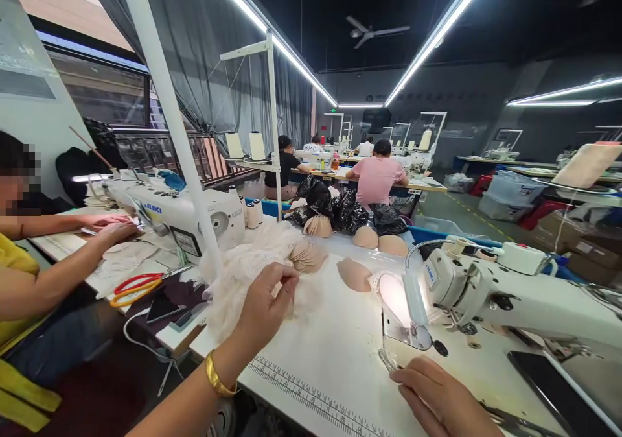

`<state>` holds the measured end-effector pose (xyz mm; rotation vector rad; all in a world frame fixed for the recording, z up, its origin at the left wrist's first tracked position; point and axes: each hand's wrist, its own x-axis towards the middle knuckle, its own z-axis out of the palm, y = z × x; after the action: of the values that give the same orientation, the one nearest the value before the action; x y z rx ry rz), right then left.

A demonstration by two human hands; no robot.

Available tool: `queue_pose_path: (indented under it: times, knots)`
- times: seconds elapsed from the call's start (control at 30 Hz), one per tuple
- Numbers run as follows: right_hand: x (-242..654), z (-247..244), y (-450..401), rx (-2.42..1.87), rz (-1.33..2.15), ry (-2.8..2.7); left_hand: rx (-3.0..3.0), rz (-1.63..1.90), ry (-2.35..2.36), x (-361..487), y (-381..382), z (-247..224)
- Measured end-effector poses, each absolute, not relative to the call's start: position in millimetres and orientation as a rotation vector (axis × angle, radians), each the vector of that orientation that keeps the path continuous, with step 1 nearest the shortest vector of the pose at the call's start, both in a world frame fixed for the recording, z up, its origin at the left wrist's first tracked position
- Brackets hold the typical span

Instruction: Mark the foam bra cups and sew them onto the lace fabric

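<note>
My left hand (271,302), a gold bangle at its wrist, is raised over the table's left part with thumb and fingers pinched together; what is between them, if anything, I cannot make out. Behind it lie a pile of cream lace fabric (253,262) and a stack of beige bra cups (308,257). My right hand (432,391) is low at the front right, its fingertips closed on a small, thin silvery piece (387,359) whose kind is unclear. Just beyond, a lace-edged cup (394,292) lies by the needle area of the sewing machine (486,288), beside a single beige cup (354,275).
A ruler strip (315,401) runs along the table's front edge. A dark phone (558,385) lies at right. On the left, a co-worker's hands (114,226) are at another sewing machine (179,213), near orange- and red-handled scissors (137,288). More cups (365,237) and black bags sit behind.
</note>
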<state>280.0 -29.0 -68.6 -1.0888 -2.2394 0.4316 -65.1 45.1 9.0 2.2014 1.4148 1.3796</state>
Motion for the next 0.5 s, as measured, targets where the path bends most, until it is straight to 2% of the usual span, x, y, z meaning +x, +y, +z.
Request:
queue_pose_path:
  times: [0.07, 0.17, 0.3, 0.37, 0.5]
  knots:
    - [260, -65, -39, -1.151, 0.569, -2.02, 1.831, 1.353, 1.167, -49, 34, 13]
    - [227, -54, -46, -1.188, 0.84, -1.693, 1.323, 1.104, 0.82, -25, 24, 6]
    - [211, -33, -37, -1.124, 1.196, -1.399, 1.116, 0.754, 0.704, -17, 26, -11]
    - [216, -24, -33, -1.143, 1.163, -1.428, 1.192, 0.667, 0.698, -19, 30, -12]
    - [229, -14, -30, -1.115, 0.789, -1.919, 1.616, 0.568, 0.7, -8, 34, 0]
